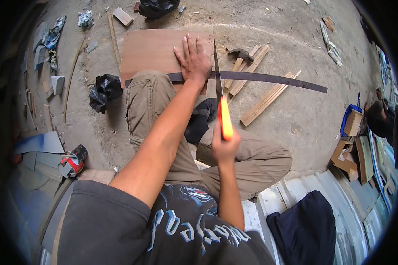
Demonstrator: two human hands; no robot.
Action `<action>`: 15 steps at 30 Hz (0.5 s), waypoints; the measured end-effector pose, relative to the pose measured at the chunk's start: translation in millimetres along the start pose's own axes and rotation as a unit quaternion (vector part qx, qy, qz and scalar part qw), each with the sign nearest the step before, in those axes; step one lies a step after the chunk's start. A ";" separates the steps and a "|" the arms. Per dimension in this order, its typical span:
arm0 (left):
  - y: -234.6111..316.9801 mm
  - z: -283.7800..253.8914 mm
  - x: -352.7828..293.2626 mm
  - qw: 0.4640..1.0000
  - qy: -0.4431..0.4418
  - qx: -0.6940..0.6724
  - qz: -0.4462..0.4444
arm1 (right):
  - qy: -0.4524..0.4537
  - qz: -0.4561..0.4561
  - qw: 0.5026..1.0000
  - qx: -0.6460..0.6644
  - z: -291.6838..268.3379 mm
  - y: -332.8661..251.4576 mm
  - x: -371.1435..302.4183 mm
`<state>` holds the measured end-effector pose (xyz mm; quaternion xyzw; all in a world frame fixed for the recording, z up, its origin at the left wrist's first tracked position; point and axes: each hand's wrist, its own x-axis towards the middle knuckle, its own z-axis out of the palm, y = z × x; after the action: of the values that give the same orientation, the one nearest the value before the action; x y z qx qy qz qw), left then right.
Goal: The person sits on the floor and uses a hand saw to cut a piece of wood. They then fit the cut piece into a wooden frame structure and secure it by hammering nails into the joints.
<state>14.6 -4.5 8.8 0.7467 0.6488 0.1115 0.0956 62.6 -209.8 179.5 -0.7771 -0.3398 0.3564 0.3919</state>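
Right hand: 1, closed around the yellow-orange handle of a saw; blurred. Left hand: 1, laid flat with fingers spread, grasping nothing, pressing near the right edge of the brown board.

Board: 1, lying ahead of the seated person, lower part overlapped by the left knee. The saw's blade stands along its right edge; whether the teeth are in the wood cannot be told.

Step in hand, as judged: a saw stroke at that edge. A further stroke would call for firm left-hand pressure and a straight blade.

Further out: 1 dark strip passes beneath the left wrist and the blade, reaching well to the right. Beside the blade lies 1 hammer, with at least 2 loose wood lengths nearby on the concrete floor. Outermost: 2 black bags, 1 wood block, 1 red can, 1 dark cloth.
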 end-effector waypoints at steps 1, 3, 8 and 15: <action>1.4 3.0 0.4 1.000 0.009 0.007 0.005 | 0.014 -0.005 1.000 0.008 11.7 1.9 25.1; 0.1 4.9 -0.7 1.000 0.018 -0.009 0.001 | 0.023 -0.003 1.000 0.007 18.4 -3.8 33.5; -1.2 0.4 -1.8 1.000 0.018 -0.011 -0.012 | 0.041 -0.023 0.998 0.029 -27.1 -9.9 -72.1; 4.3 6.5 -0.6 1.000 -0.008 0.006 -0.004 | 0.029 -0.027 0.999 0.033 27.2 6.0 44.2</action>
<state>20.5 -5.6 3.8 0.7456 0.6514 0.1013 0.0972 64.6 -167.0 149.7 -0.7644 -0.3369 0.3345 0.4362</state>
